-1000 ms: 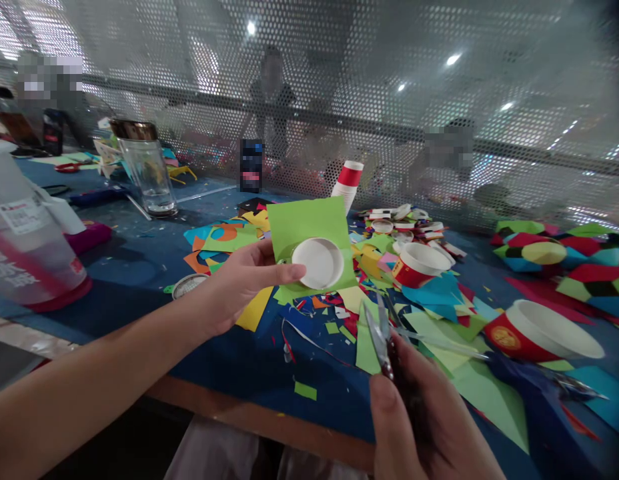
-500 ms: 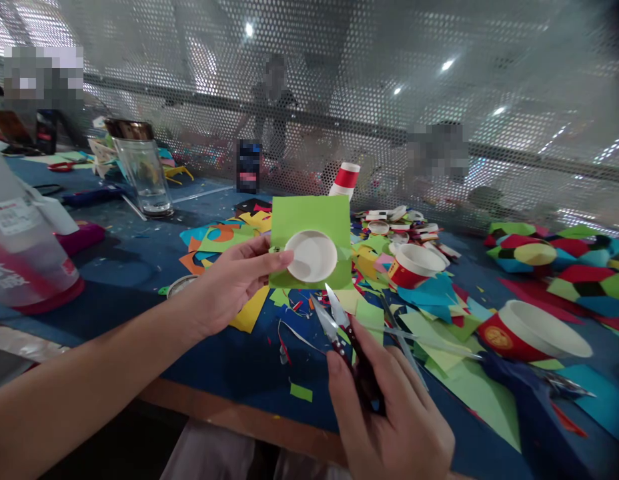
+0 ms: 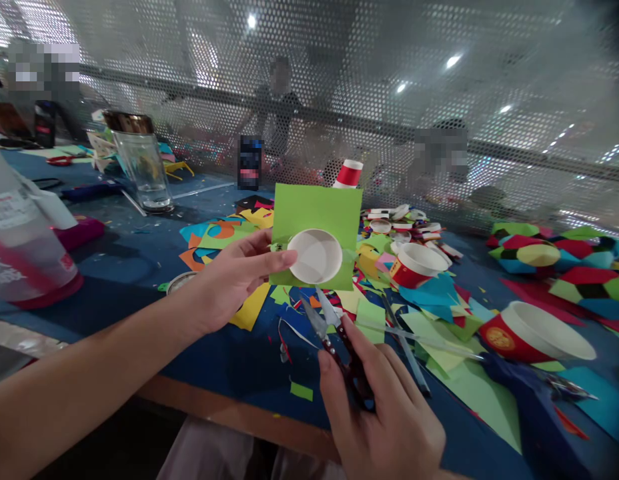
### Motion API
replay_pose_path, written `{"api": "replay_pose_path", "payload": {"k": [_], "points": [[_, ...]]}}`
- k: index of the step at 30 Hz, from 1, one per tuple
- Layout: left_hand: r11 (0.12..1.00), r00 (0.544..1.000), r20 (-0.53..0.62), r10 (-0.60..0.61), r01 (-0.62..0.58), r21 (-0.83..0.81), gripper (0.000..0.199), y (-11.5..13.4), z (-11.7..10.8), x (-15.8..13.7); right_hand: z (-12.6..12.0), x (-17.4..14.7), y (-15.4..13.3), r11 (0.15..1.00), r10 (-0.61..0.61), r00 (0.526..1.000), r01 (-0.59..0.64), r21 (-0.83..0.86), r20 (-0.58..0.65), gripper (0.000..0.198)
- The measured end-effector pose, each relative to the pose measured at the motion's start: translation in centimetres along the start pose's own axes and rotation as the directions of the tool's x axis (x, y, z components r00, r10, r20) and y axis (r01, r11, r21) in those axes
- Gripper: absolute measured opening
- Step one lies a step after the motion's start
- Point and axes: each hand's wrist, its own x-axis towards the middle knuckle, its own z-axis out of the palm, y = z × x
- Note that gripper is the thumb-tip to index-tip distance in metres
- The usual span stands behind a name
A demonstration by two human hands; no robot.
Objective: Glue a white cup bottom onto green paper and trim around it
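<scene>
My left hand pinches a square of green paper with a round white cup bottom against its lower middle; the thumb presses on the cup bottom's left rim. Both are raised above the table. In my right hand is a small pair of scissors with dark handles. Their blades are parted and point up toward the lower edge of the green paper. Whether the blades touch the paper I cannot tell. Paper scraps lie beneath.
Two cut red-and-white paper cups stand at the right, near green sheets and a glue gun. Coloured paper balls are farther right. A glass bottle, a spray bottle and a phone stand left and behind.
The green paper with the cup bottom has come a little closer and shifted slightly right. My right hand has moved the scissors slightly left.
</scene>
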Motion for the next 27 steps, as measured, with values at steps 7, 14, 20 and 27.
{"api": "replay_pose_path", "payload": {"k": [7,14,20,27], "points": [[1.000,1.000,-0.032,-0.001,0.001,0.012,0.025,-0.03,-0.13,-0.16,-0.21,-0.22,-0.16,0.999,-0.024,0.998,0.021,-0.042,-0.066,0.029],[1.000,1.000,-0.028,0.008,-0.009,-0.012,0.026,0.01,-0.11,0.04,-0.31,-0.56,-0.22,0.999,-0.029,0.998,0.026,-0.038,-0.061,0.029],[1.000,0.998,-0.068,0.014,-0.013,0.016,0.030,-0.23,-0.39,0.25,-0.50,-0.81,-0.31,0.997,0.039,0.999,-0.041,0.065,0.032,0.029],[0.991,0.990,-0.144,-0.009,0.028,0.133,0.031,-0.21,-0.74,0.78,-0.67,-0.39,-0.41,0.926,0.346,0.938,-0.343,0.156,0.007,0.035]]}}
